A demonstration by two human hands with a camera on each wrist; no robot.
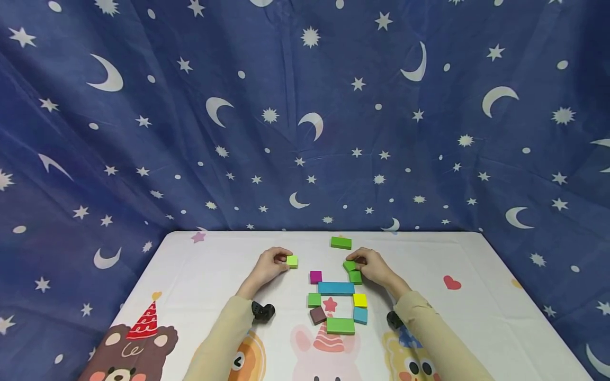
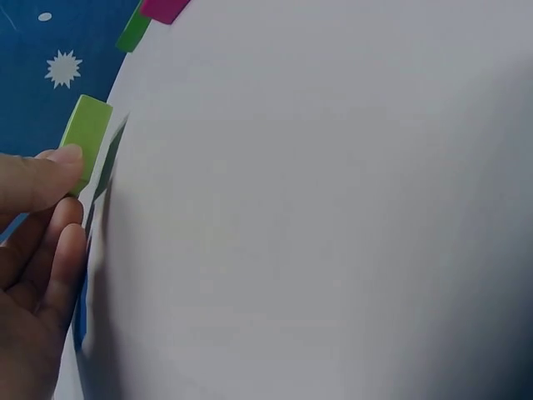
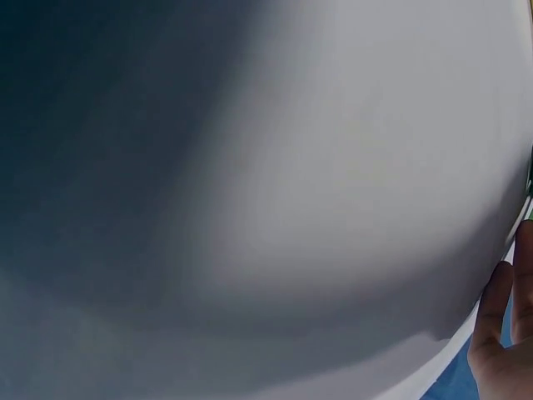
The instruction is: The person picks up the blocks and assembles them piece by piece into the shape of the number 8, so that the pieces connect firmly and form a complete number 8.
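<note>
My left hand (image 1: 268, 267) pinches a light green block (image 1: 292, 261) between thumb and fingers; the left wrist view shows this block just above the white tabletop. On the right, my right hand (image 1: 374, 268) holds a green block (image 1: 350, 266) by its fingertips, and that block touches another green block (image 1: 355, 278). In the right wrist view only some fingers (image 3: 493, 312) show at the edge, and the held block is mostly hidden there. Between the hands lie a magenta block (image 1: 316, 277) and a long blue block (image 1: 335, 288).
Nearer the front are a small green block (image 1: 314, 300), a brown block (image 1: 317, 316), a long green block (image 1: 340, 326), a light blue block (image 1: 360, 315) and a yellow block (image 1: 359, 300), forming a loose ring. Another green block (image 1: 341, 243) lies near the table's back edge.
</note>
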